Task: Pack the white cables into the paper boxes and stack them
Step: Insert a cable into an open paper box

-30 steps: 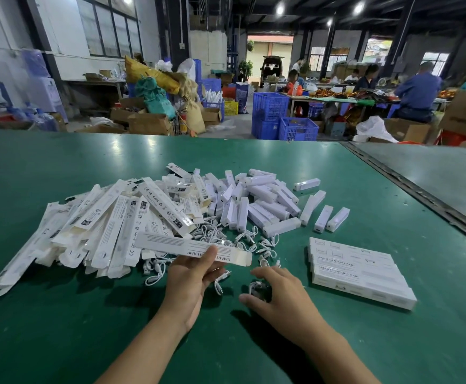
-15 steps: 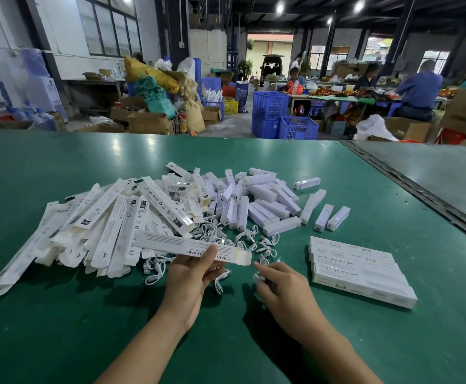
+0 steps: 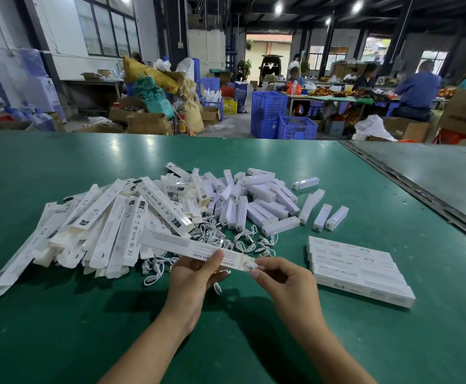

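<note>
Now the right hand (image 3: pixel 284 281) had left the worktop (image 3: pixel 60 328), where half a second before it had been reaching among the loose cables (image 3: pixel 226 239). It had come up to the right end of the box (image 3: pixel 176 243). The left hand (image 3: pixel 196 275) had not shifted and kept the same grip on the box.

The print on the box ran upside down to the wearer. "SMAR" showed on one side of the left thumb and "LAMP" on the other. To the right of the box lay a stack (image 3: pixel 359 270) of closed boxes, and the top ones read "SMART SENSOR LAMP". Behind and left of the box, the heap of flat boxes (image 3: pixel 101 225) carried "CE", "FC", "RoHS" and "Made in China".

The left hand held the box near its middle, thumb on top and fingers curled beneath, keeping it raised and nearly level. The right hand was narrowly closed, pinching one coiled white cable (image 3: pixel 248 265) between thumb and fingertips. This cable sat against the right end of the box; whether it had entered the opening could not be told. The loose cables lay just behind the box, and plain white bars (image 3: pixel 259 200) were scattered farther behind it.
</note>
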Available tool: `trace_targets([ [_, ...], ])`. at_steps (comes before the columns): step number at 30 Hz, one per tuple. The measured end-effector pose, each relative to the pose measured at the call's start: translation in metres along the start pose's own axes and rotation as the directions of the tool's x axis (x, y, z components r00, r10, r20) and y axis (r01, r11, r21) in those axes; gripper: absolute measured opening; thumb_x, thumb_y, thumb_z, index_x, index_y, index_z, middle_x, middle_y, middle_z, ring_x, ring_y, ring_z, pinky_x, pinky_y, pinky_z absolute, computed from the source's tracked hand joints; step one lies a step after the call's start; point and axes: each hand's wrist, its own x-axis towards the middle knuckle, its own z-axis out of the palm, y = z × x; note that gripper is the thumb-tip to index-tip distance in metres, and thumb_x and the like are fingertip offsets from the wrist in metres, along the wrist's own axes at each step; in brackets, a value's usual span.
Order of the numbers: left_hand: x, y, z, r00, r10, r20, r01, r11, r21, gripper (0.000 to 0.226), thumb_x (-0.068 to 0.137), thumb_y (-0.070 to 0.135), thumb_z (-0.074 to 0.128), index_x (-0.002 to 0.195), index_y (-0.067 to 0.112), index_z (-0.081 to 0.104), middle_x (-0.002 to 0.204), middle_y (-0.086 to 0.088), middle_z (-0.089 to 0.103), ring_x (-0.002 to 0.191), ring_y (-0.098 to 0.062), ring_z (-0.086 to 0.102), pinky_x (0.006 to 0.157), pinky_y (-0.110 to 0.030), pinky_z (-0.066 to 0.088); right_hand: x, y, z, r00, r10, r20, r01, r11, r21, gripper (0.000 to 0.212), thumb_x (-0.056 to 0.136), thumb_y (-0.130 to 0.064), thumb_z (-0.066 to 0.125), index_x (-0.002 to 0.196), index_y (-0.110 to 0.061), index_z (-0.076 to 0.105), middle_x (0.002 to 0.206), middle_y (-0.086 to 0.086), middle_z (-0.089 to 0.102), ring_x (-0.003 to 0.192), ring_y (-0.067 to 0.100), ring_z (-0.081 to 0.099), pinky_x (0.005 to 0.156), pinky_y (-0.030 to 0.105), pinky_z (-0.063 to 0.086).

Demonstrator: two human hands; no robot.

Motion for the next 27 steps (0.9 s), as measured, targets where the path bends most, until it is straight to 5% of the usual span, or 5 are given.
trace_targets([
  [9, -0.0050, 0.0004, 0.0014, 0.999, 0.019, 0.040, -0.021, 0.998, 0.065, 0.049, 0.056, 0.034, 0.082, 0.094, 0.005, 0.068, 0.092, -0.015, 0.076, 0.086, -0.025, 0.074, 0.067, -0.028, 0.060, -0.0012, -0.0029, 0.0019, 0.994, 0.110, -0.007, -0.108, 0.983, 0.145, 0.018, 0.074, -0.013, 0.083, 0.088, -0.021, 0.075, 0.077, 0.002, 0.075, 0.072, 0.010, 0.068, 0.071, 0.021, 0.056],
  [14, -0.0089, -0.0013, 0.0026, 0.990, 0.039, 0.134, -0.056, 0.991, 0.124, 0.026, 0.060, 0.035, 0.082, 0.083, 0.022, 0.076, 0.092, -0.012, 0.077, 0.087, -0.024, 0.074, 0.068, -0.026, 0.058, 0.0005, 0.0005, 0.0010, 0.985, 0.172, -0.015, -0.165, 0.963, 0.212, 0.021, 0.070, -0.010, 0.086, 0.085, -0.010, 0.071, 0.072, 0.003, 0.071, 0.071, 0.018, 0.068, 0.075, 0.034, 0.057],
  [21, -0.0065, -0.0027, 0.0009, 0.996, 0.024, 0.088, -0.033, 0.994, 0.104, 0.034, 0.058, 0.029, 0.081, 0.086, 0.012, 0.071, 0.088, -0.012, 0.076, 0.082, -0.022, 0.074, 0.065, -0.026, 0.059, 0.0016, 0.0013, -0.0008, 0.969, 0.194, 0.153, -0.229, 0.935, 0.272, 0.012, 0.085, -0.001, 0.070, 0.095, -0.008, 0.069, 0.081, 0.008, 0.076, 0.077, 0.015, 0.072, 0.069, 0.018, 0.054],
  [27, -0.0077, -0.0031, 0.0015, 0.987, -0.015, 0.158, -0.009, 0.988, 0.151, 0.029, 0.059, 0.038, 0.083, 0.080, 0.019, 0.077, 0.087, -0.014, 0.076, 0.081, -0.024, 0.073, 0.066, -0.027, 0.058, 0.0017, -0.0012, -0.0044, 0.952, 0.242, 0.186, -0.282, 0.930, 0.236, 0.030, 0.077, -0.007, 0.079, 0.103, -0.007, 0.063, 0.072, 0.004, 0.073, 0.058, 0.014, 0.063, 0.055, 0.021, 0.047],
])
